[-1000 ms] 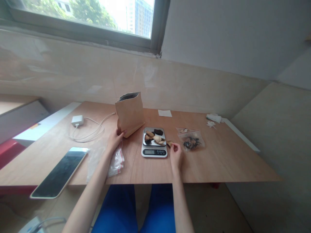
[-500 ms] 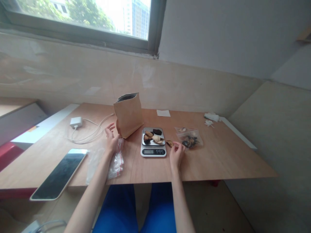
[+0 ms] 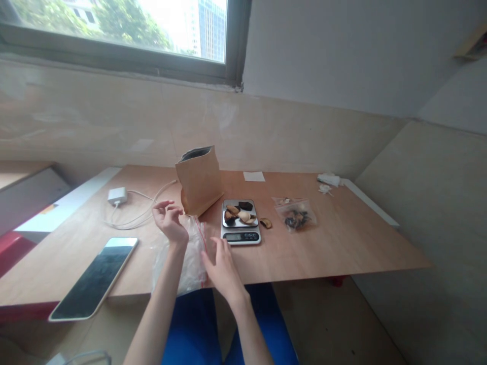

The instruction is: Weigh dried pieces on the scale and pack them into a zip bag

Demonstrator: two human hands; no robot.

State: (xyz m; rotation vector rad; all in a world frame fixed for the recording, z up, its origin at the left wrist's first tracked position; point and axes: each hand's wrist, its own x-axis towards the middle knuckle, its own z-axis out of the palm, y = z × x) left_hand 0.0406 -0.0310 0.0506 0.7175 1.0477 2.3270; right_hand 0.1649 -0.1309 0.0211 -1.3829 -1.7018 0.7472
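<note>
My left hand [image 3: 171, 223] is raised over the clear zip bags [image 3: 186, 271], fingers apart and curled loosely, with nothing in it. My right hand [image 3: 220, 263] is open at the red-striped edge of those bags, fingers spread, just below the kitchen scale [image 3: 241, 237]. Whether its fingertips touch the plastic I cannot tell. Several dried mushroom-like pieces [image 3: 246, 218], dark, brown and pale, lie on the scale's metal plate. One similar brown piece [image 3: 266, 223] rests on the table to the right of the scale. Behind my left hand stands an open brown paper pouch [image 3: 200, 182].
Filled zip bags [image 3: 298, 217] with dark pieces lie on the right. A phone [image 3: 95, 279] overhangs the table's front left edge. A white charger [image 3: 117, 195] with its cable is at the back left. White paper [image 3: 254, 176] and crumpled tissue [image 3: 329, 180] lie along the back.
My right hand has left the loose brown piece and moved left to the clear bags. The bags have shifted and spread to the right. My left hand has turned, lifted slightly.
</note>
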